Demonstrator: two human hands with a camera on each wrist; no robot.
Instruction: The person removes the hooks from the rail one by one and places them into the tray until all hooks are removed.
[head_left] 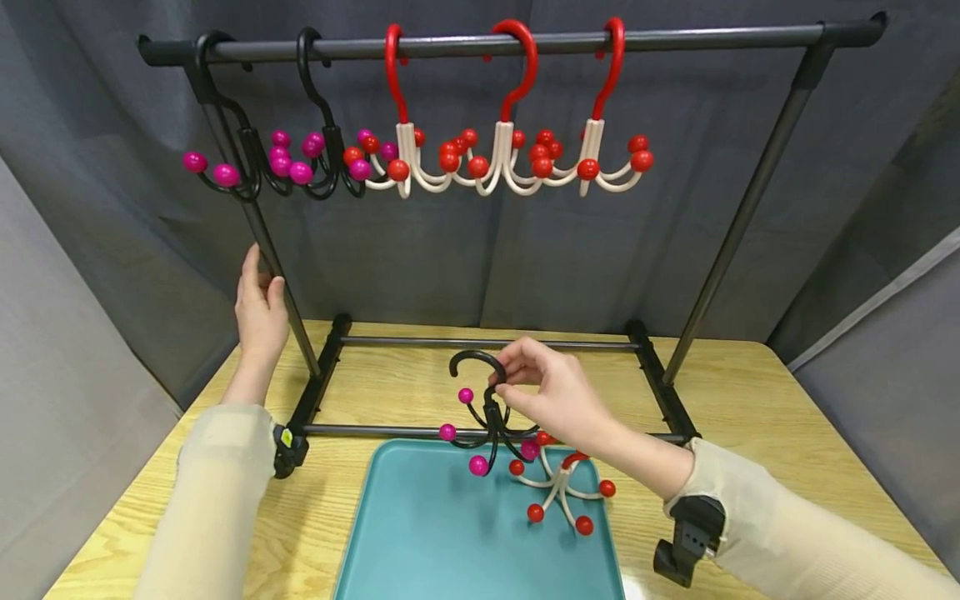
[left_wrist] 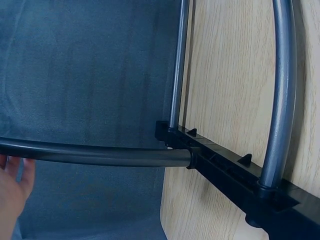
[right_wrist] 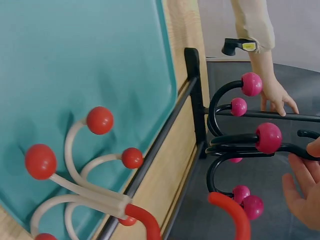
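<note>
My right hand [head_left: 551, 387] pinches a black multi-arm hook hanger [head_left: 492, 417] with pink ball tips by its hook, in front of the rack. In the right wrist view, fingers [right_wrist: 302, 175] meet that black hanger [right_wrist: 235, 145]. Below it, a cream hanger [head_left: 561, 479] with a red hook and red balls is over the teal tray's [head_left: 420, 517] right side. My left hand [head_left: 262, 312] is at the left post [head_left: 292, 308] of the black rack. In the left wrist view, its fingers [left_wrist: 27, 175] touch the post from one side.
On the top rail [head_left: 697, 39] hang two black hangers [head_left: 330, 158] with pink balls at left. Three cream hangers [head_left: 502, 158] with red hooks hang to their right. Lower crossbars [head_left: 390, 430] join the rack's feet on the wooden table [head_left: 757, 467]. Grey cloth [head_left: 420, 267] stands behind.
</note>
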